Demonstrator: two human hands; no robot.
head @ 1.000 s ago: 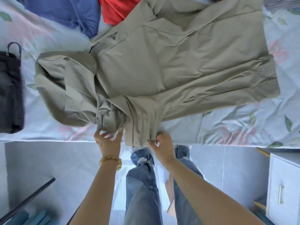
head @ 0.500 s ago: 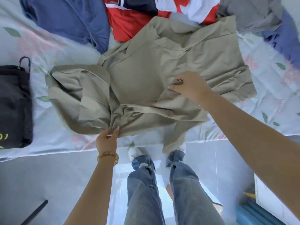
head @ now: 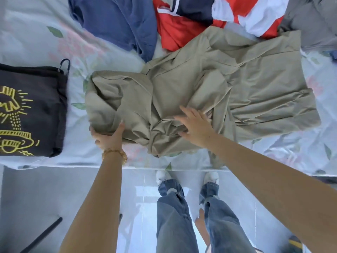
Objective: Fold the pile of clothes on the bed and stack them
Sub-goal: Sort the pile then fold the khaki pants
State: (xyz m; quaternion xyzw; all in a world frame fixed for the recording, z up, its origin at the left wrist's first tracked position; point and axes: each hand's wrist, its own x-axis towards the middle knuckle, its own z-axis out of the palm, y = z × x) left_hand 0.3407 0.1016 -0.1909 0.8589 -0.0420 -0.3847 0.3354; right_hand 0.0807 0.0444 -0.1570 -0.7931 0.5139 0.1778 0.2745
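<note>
Since the earlier frame the right hand (head: 196, 125) has dropped lower, flat and open on the shirt (head: 200, 99) at mid-frame. Left hand (head: 109, 137) grips its lower-left edge.

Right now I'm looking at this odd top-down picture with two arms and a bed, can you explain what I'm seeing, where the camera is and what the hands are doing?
There is no machine here. The camera sits on a person's head and looks down, so the arms, jeans and shoes at the bottom are their own. They stand at the edge of a bed with a pale flowered sheet. In the middle lies a crumpled khaki garment. The left hand, with a beaded bracelet at its wrist, grips the garment's near left edge. The right hand lies open, fingers spread, on the bunched cloth in the middle. Further back wait a blue garment, a red and white garment and a grey garment. At the left lies a black item with a yellow print, seemingly already folded.
</note>
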